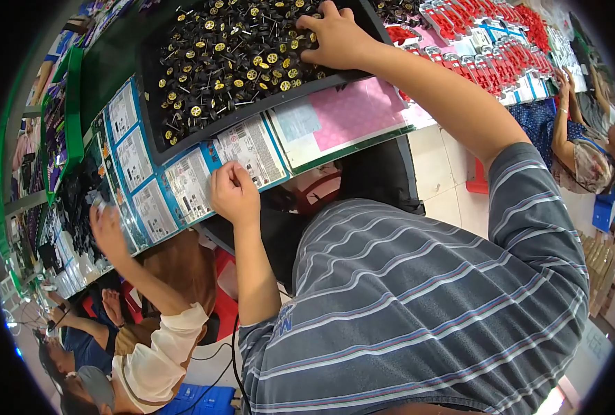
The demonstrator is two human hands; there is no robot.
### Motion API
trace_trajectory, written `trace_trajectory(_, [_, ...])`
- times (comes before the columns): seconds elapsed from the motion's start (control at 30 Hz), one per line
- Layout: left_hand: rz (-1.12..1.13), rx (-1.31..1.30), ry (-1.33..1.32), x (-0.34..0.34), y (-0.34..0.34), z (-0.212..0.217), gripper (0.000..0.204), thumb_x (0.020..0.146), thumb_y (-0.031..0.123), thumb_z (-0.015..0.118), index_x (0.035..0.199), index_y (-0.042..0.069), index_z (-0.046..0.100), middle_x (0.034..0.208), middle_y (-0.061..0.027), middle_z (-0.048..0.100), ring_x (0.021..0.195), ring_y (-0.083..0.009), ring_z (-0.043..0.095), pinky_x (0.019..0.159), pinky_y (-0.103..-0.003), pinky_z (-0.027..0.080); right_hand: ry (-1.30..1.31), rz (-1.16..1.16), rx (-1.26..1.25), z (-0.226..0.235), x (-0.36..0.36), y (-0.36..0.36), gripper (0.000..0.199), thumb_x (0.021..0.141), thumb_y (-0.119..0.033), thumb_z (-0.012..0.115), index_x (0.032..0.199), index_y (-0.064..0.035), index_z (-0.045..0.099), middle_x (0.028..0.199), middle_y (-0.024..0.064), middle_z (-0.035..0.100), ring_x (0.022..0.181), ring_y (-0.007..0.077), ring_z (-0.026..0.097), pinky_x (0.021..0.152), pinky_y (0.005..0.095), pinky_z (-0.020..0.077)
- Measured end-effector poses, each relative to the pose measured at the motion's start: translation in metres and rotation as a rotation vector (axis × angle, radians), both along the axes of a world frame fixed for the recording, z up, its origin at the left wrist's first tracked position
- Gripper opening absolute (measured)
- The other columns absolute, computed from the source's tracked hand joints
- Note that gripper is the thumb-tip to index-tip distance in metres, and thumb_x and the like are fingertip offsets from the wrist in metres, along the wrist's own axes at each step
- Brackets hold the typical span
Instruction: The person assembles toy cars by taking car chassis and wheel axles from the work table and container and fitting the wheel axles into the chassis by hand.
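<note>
A black tray (pixel 203 133) full of small toy wheel pairs (pixel 252 59) on metal axles, black with yellow hubs, sits on the table. My right hand (pixel 338 38) reaches over its far right corner, fingers spread and touching the wheels; the fingertips are partly lost among them. At the table's front edge, below the tray, my left hand (pixel 235 194) is curled with thumb and fingers drawn together. Whatever it may hold is hidden inside the fingers.
Printed sheets (pixel 183 183) lie under the tray, beside a pink sheet (pixel 356 111). Red and grey toy parts (pixel 487 66) stand in rows at the right. A co-worker's hand (pixel 107 228) is close on the left, near black parts (pixel 79 207). A green rail (pixel 74 104) rises there.
</note>
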State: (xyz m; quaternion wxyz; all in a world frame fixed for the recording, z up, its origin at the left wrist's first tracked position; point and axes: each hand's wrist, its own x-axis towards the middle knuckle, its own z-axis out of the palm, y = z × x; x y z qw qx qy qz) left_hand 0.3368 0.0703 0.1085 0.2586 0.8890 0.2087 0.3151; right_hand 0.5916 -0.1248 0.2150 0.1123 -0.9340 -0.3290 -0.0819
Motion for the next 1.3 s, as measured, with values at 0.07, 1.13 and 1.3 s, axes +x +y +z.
trace_trajectory(0.07, [0.005, -0.031, -0.01, -0.001, -0.001, 0.0, 0.008, 0.086, 0.012, 0.064, 0.086, 0.004, 0.067, 0.077, -0.0078, 0.062, 0.068, -0.0258, 0.06, 0.063, -0.037, 0.049, 0.125, 0.033, -0.098, 0.005, 0.012, 0.003, 0.055, 0.077, -0.037, 0.073, 0.125, -0.0128, 0.061, 0.122, 0.0262, 0.048, 0.111, 0.0452, 0.046, 0.095, 0.0518, 0.0433])
trace_trajectory(1.13, [-0.518, -1.11, -0.015, 0.02, -0.072, 0.025, 0.018, 0.099, 0.017, 0.061, 0.105, 0.0, 0.065, 0.088, 0.001, 0.06, 0.077, -0.0058, 0.053, 0.068, -0.022, 0.045, 0.755, -0.083, 1.095, 0.004, 0.045, -0.029, 0.024, 0.098, -0.014, 0.058, 0.119, -0.0088, 0.066, 0.086, 0.0005, 0.058, 0.077, 0.0101, 0.052, 0.063, 0.0245, 0.0426])
trace_trajectory(1.3, [-0.487, -1.127, -0.037, 0.019, -0.07, 0.024, 0.018, 0.099, 0.017, 0.06, 0.106, 0.0, 0.064, 0.086, 0.0009, 0.059, 0.075, -0.0064, 0.053, 0.068, -0.022, 0.044, 0.77, -0.232, 1.034, 0.04, 0.001, -0.016, 0.027, 0.1, -0.019, 0.058, 0.124, -0.0087, 0.065, 0.095, 0.0024, 0.064, 0.079, 0.012, 0.054, 0.07, 0.024, 0.0448])
